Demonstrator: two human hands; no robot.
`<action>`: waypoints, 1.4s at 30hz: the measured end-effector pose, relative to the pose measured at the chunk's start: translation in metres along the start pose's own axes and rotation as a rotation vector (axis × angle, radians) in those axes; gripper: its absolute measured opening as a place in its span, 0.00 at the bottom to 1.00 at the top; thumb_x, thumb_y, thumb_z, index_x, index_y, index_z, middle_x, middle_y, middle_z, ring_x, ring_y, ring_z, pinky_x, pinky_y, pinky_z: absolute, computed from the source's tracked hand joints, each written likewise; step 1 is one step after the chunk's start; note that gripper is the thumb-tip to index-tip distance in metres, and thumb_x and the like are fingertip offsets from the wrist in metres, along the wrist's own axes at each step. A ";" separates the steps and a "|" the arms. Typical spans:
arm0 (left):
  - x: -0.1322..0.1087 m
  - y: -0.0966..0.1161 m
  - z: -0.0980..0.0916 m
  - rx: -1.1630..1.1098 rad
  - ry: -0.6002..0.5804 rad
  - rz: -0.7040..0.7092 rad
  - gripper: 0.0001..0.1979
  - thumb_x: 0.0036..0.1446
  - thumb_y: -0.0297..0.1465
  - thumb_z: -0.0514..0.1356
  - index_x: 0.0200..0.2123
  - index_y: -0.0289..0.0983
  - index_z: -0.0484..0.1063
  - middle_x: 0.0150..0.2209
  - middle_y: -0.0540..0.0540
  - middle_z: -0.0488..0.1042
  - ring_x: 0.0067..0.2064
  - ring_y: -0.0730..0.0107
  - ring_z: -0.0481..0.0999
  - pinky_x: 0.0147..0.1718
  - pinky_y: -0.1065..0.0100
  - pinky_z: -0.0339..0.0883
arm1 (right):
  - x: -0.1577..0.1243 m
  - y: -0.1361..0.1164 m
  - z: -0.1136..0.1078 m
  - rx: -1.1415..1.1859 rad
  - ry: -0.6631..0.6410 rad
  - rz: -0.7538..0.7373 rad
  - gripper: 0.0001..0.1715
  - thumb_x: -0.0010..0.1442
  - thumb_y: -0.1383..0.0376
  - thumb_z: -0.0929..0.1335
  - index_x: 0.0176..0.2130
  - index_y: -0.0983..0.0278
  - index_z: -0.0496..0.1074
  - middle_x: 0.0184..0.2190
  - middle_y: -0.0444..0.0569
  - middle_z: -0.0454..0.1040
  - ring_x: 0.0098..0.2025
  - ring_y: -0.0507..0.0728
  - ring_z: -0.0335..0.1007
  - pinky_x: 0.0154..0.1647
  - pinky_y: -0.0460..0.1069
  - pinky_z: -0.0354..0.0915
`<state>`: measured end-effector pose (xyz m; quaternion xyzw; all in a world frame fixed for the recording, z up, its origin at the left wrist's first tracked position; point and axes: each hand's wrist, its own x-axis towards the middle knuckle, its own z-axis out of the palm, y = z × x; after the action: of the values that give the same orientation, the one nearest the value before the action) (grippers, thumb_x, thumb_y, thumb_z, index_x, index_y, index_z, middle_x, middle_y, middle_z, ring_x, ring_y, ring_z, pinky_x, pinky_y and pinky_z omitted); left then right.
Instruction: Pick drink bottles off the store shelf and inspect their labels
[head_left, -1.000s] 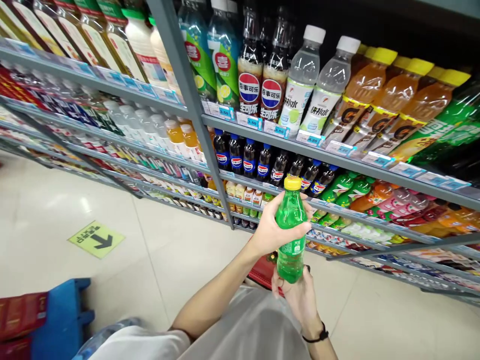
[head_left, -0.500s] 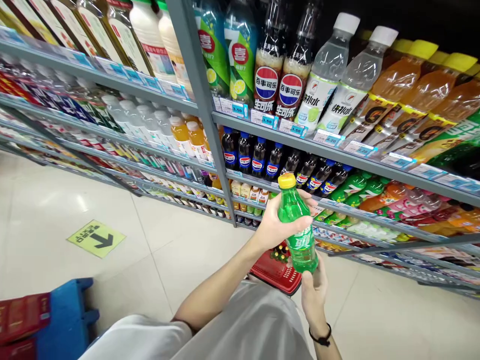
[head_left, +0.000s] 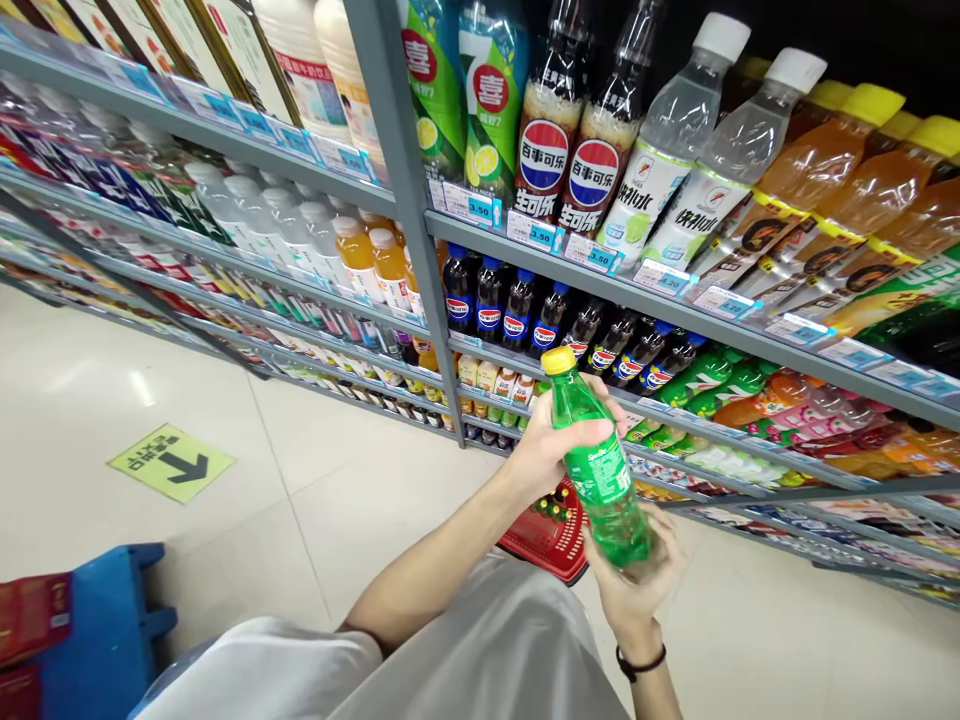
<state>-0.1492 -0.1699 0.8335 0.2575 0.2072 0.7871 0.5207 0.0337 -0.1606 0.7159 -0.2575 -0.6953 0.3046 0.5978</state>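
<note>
Two hands share the load: your left hand (head_left: 551, 440) wraps the upper body of a green bottle (head_left: 600, 468), thumb laid across the front and fingertips showing on the far side, while your right hand (head_left: 637, 592) cups the base, black wristband (head_left: 630, 668) below it at 5 o'clock. The right hand's edges blur slightly, so you cannot tell how firmly its fingers press.

The bottle tilts, its yellow cap (head_left: 558, 360) toward 11 o'clock and its base toward 5, the label (head_left: 606, 478) facing you. Read the rest with that bottle as the dial's centre, 12 at the top of the view.

As it stands, you have the bottle in hand, well apart from the grey shelving (head_left: 405, 120). By the look of it, the cap is on and seated; whether the seal is whole is too small to tell. Opening has not been done, nor has setting down. The red basket (head_left: 538, 552) sits lower at 7 to 8 o'clock, partly hidden by your arms, holding small yellow-topped items (head_left: 556, 507); your bottle is not among them. Dark cola bottles (head_left: 517, 315) line a shelf at 11 o'clock, amber drinks (head_left: 814, 180) at 1 to 2.
</note>
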 end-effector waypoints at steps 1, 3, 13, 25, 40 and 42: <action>0.000 0.000 0.000 -0.018 -0.032 0.003 0.23 0.52 0.29 0.75 0.48 0.36 0.70 0.39 0.47 0.79 0.39 0.68 0.81 0.38 0.67 0.77 | -0.001 -0.004 0.000 0.138 -0.090 0.151 0.44 0.51 0.65 0.83 0.61 0.59 0.67 0.50 0.56 0.76 0.45 0.62 0.80 0.42 0.57 0.79; 0.001 0.000 -0.002 -0.039 -0.103 0.021 0.25 0.51 0.30 0.75 0.50 0.37 0.70 0.38 0.47 0.79 0.38 0.67 0.81 0.37 0.67 0.76 | -0.002 -0.011 -0.002 0.525 -0.328 0.509 0.39 0.59 0.43 0.77 0.60 0.61 0.72 0.45 0.58 0.80 0.37 0.63 0.80 0.34 0.57 0.78; -0.001 -0.002 -0.001 -0.040 -0.240 0.069 0.31 0.51 0.37 0.73 0.56 0.36 0.71 0.39 0.43 0.79 0.40 0.60 0.81 0.46 0.58 0.77 | -0.016 -0.009 -0.029 0.784 -0.413 0.832 0.41 0.59 0.33 0.73 0.52 0.62 0.81 0.36 0.56 0.82 0.33 0.61 0.78 0.31 0.53 0.75; -0.013 -0.008 0.000 0.115 -0.174 0.125 0.25 0.56 0.34 0.74 0.54 0.36 0.73 0.48 0.39 0.80 0.47 0.59 0.83 0.52 0.57 0.78 | -0.020 -0.001 -0.025 -0.002 -0.093 -0.052 0.49 0.53 0.75 0.81 0.68 0.61 0.67 0.55 0.60 0.74 0.57 0.63 0.77 0.52 0.58 0.80; -0.023 -0.006 0.006 0.214 -0.108 0.084 0.19 0.56 0.33 0.75 0.46 0.34 0.74 0.45 0.39 0.80 0.44 0.62 0.83 0.47 0.63 0.78 | -0.019 0.000 -0.021 -0.085 -0.066 -0.128 0.49 0.51 0.75 0.82 0.65 0.58 0.68 0.54 0.58 0.73 0.54 0.65 0.76 0.48 0.62 0.78; -0.021 -0.007 0.004 0.209 -0.075 0.078 0.20 0.55 0.33 0.76 0.46 0.34 0.74 0.43 0.41 0.81 0.42 0.63 0.84 0.45 0.64 0.79 | -0.017 -0.006 -0.018 -0.057 -0.093 -0.079 0.45 0.51 0.74 0.82 0.63 0.61 0.68 0.52 0.58 0.74 0.53 0.64 0.76 0.49 0.61 0.78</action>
<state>-0.1350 -0.1867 0.8280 0.3475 0.2586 0.7707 0.4674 0.0540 -0.1746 0.7105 -0.2321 -0.7404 0.2726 0.5688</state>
